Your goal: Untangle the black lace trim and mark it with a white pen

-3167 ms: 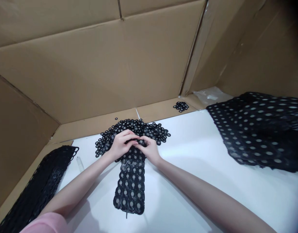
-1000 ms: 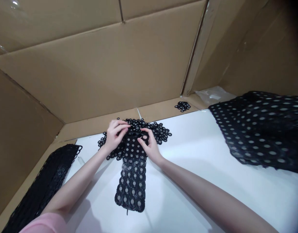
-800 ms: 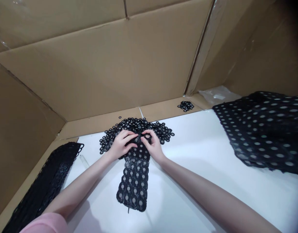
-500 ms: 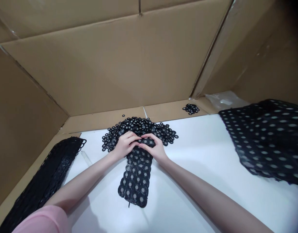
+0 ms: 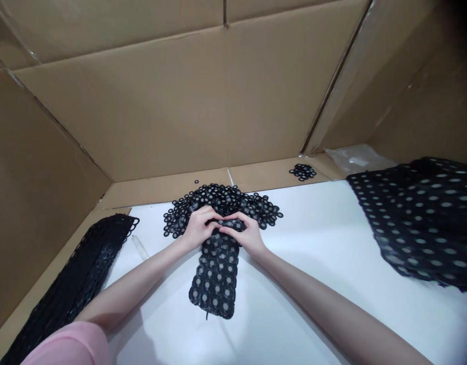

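A black strip (image 5: 214, 284) of joined discs with pale centres lies on the white table, its upper end between my hands. My left hand (image 5: 199, 226) pinches the strip's upper end from the left. From the right, my right hand (image 5: 249, 234) pinches the same end, thumb and forefinger curved round it, its fingertips close to those of my left hand. Just behind my fingers spreads a pile of small black rings (image 5: 214, 195), some with pale centres. Whatever small piece sits between the fingertips is too small to tell.
Long black netted bundle (image 5: 77, 274) at the left, beside a clear tube (image 5: 140, 247). Dotted black sheet (image 5: 427, 218) at the right. Small ring cluster (image 5: 302, 172) and plastic bag (image 5: 358, 158) at the back, before cardboard walls (image 5: 161, 111).
The whole view has shifted slightly, so things appear a little further right. Both hands keep their hold at the strip's upper end, with only slight finger movement.
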{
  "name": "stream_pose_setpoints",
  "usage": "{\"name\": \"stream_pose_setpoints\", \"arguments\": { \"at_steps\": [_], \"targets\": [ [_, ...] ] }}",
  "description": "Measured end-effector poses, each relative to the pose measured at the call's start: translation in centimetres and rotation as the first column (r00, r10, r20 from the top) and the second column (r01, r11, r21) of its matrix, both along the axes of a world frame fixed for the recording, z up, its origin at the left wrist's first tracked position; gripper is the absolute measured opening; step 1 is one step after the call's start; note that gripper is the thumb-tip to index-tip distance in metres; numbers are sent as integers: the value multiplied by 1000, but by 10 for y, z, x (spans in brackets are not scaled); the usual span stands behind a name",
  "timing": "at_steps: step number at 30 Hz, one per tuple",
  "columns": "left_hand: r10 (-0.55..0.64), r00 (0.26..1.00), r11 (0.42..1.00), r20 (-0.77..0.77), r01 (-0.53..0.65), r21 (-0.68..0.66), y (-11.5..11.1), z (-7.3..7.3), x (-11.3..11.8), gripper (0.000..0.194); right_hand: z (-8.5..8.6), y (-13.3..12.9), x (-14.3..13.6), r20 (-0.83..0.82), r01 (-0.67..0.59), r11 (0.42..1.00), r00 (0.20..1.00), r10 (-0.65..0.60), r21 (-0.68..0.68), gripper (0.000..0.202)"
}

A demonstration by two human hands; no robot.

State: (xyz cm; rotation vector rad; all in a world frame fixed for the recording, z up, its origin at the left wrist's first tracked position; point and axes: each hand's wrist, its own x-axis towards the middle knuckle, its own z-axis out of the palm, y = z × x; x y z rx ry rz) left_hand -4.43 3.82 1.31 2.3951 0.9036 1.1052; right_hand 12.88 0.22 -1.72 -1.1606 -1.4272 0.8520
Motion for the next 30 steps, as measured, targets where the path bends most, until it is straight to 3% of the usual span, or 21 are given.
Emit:
{"name": "stream_pose_setpoints", "arguments": {
  "at_steps": [8, 13, 23, 30],
  "targets": [
    [26, 1000, 998, -8, -25, 63, 1, -6, 2, 22, 3, 0, -1, -5, 13, 1000, 1000, -13, -4, 28],
    [31, 999, 1000, -30, -31, 2, 1, -2, 2, 19, 3, 0, -1, -19, 25, 1000, 999, -26, -17, 29],
    [44, 998, 997, -41, -41, 72, -1, -6, 5, 17, 0, -2, -2, 56, 33, 992, 998, -40, 125, 23],
    [-20, 995, 999, -97, 25, 47, 2, 4, 0, 20, 0, -3, -3, 80, 28, 987, 996, -41, 156, 21]
  ]
}}
